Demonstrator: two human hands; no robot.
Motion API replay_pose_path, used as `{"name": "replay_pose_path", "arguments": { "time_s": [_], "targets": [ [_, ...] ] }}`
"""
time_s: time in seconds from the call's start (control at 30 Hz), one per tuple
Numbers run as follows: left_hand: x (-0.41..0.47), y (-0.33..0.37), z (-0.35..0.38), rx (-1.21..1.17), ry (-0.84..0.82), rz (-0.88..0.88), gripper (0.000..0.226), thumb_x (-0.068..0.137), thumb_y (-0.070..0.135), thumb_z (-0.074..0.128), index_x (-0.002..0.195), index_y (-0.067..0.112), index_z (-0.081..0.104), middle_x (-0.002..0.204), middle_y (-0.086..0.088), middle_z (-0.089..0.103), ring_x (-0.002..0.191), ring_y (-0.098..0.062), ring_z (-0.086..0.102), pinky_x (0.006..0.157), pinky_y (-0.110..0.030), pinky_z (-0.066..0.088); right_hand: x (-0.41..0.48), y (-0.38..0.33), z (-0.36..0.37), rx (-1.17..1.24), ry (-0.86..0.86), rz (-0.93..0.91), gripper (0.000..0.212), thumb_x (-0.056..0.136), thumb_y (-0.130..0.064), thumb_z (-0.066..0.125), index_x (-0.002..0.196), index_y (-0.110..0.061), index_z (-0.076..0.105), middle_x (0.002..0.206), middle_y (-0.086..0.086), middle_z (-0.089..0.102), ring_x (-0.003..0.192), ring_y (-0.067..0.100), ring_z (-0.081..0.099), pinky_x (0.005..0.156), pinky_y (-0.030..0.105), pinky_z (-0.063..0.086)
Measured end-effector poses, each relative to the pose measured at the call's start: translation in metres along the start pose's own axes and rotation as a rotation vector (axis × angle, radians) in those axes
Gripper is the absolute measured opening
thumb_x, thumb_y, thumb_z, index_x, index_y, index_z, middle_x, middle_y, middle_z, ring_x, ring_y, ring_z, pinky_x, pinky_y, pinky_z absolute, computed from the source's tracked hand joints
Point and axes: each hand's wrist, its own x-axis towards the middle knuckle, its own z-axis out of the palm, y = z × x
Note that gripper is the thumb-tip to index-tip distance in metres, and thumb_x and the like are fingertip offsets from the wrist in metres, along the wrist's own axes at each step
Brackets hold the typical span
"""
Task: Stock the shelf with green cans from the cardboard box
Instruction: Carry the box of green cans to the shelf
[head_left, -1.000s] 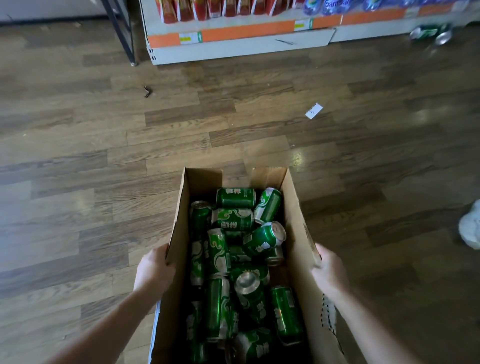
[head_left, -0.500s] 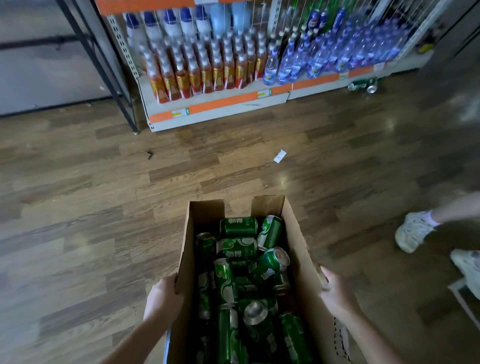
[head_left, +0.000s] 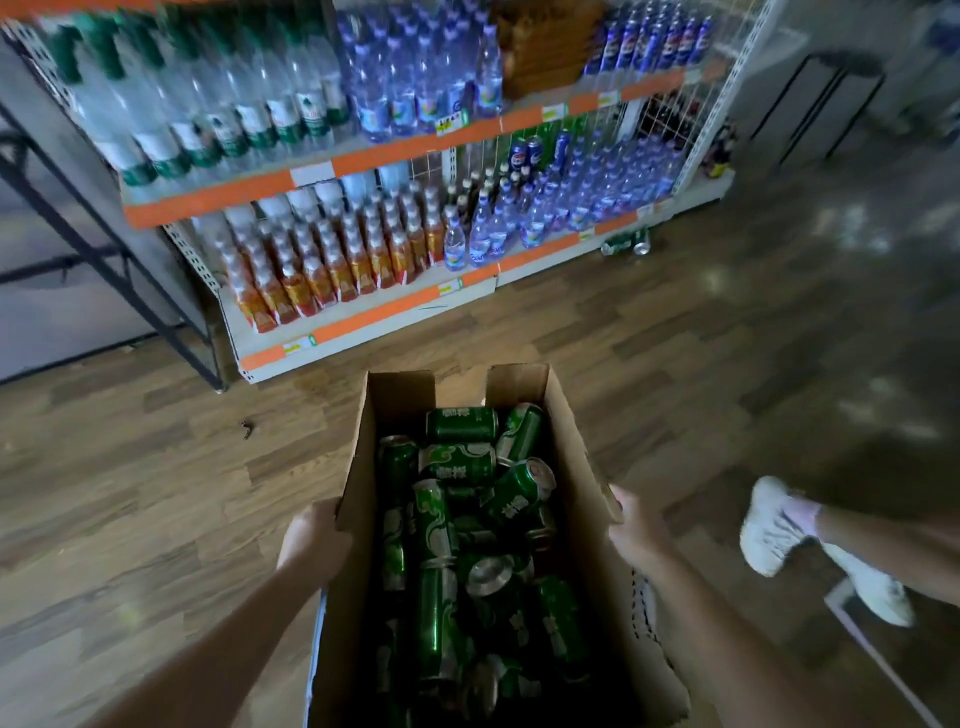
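Cardboard front and centre: one cardboard box (head_left: 576, 457), open at the top, sits between two bare forearms that reach forward and down from the bottom of the view, roughly parallel. Left hand (head_left: 311, 540) is on the left wall, fingers hooked over its top edge. Right hand (head_left: 636, 530) mirrors it on the right wall, curled round the rim. Both hands are clamped on the box and on nothing else.

Inside lie the green cans (head_left: 457, 462), heaped on their sides at all angles. At least ten show, and the near end is too dark for an exact count.

Ahead, across a strip of wooden floor (head_left: 130, 493), stands the shelf (head_left: 384, 312). Two tiers with orange strips are in view, both packed with bottles. One loose can (head_left: 626, 243) lies on the floor at its foot, possibly two; it's blurred. Off to the right are another person's two white shoes (head_left: 769, 525).
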Motion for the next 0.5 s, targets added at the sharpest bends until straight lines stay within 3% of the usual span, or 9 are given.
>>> {"name": "replay_pose_path", "arguments": {
  "time_s": [0.07, 0.17, 0.27, 0.4, 0.5],
  "targets": [
    [0.009, 0.031, -0.002, 0.011, -0.014, 0.001, 0.031, 0.076, -0.005, 0.056, 0.102, 0.008, 0.067, 0.079, -0.008, 0.063, 0.063, -0.021, 0.056, 0.048, -0.021, 0.039, 0.012, -0.006, -0.03, 0.035, -0.004, 0.007, 0.062, 0.092, 0.006, 0.043, 0.148, -0.01, 0.023, 0.148, 0.011, 0.035, 0.125, 0.02, 0.044, 0.093, 0.028, 0.044],
    [0.032, 0.076, -0.004, 0.012, -0.022, -0.009, 0.032, 0.074, -0.003, 0.058, 0.102, 0.009, 0.068, 0.084, -0.012, 0.066, 0.073, -0.027, 0.061, 0.058, -0.024, 0.042, 0.035, -0.015, -0.075, 0.043, 0.03, 0.022, 0.061, 0.091, 0.008, 0.043, 0.147, -0.009, 0.025, 0.146, 0.013, 0.039, 0.128, 0.025, 0.044, 0.103, 0.033, 0.039],
    [0.059, 0.123, -0.003, 0.032, -0.062, 0.038, 0.031, 0.075, -0.003, 0.055, 0.103, 0.006, 0.066, 0.086, -0.012, 0.065, 0.077, -0.026, 0.061, 0.057, -0.024, 0.041, 0.058, -0.023, -0.118, 0.032, 0.039, 0.032, 0.059, 0.092, 0.003, 0.043, 0.147, -0.01, 0.026, 0.145, 0.013, 0.039, 0.119, 0.023, 0.049, 0.096, 0.032, 0.041],
    [0.106, 0.187, 0.0, 0.039, -0.127, 0.095, 0.028, 0.077, -0.003, 0.052, 0.101, 0.003, 0.066, 0.081, -0.014, 0.064, 0.065, -0.023, 0.059, 0.045, -0.023, 0.043, 0.096, -0.03, -0.167, 0.062, 0.072, 0.11, 0.059, 0.092, 0.003, 0.041, 0.147, -0.011, 0.025, 0.145, 0.013, 0.038, 0.127, 0.027, 0.045, 0.103, 0.035, 0.038],
    [0.149, 0.239, 0.001, 0.069, -0.156, 0.134, 0.023, 0.079, -0.001, 0.052, 0.099, 0.0, 0.063, 0.087, -0.016, 0.066, 0.071, -0.025, 0.063, 0.055, -0.031, 0.052, 0.125, -0.034, -0.201, 0.081, 0.137, 0.163, 0.062, 0.089, 0.002, 0.046, 0.146, -0.013, 0.029, 0.139, 0.014, 0.046, 0.121, 0.027, 0.051, 0.101, 0.037, 0.042]
  ]
}}
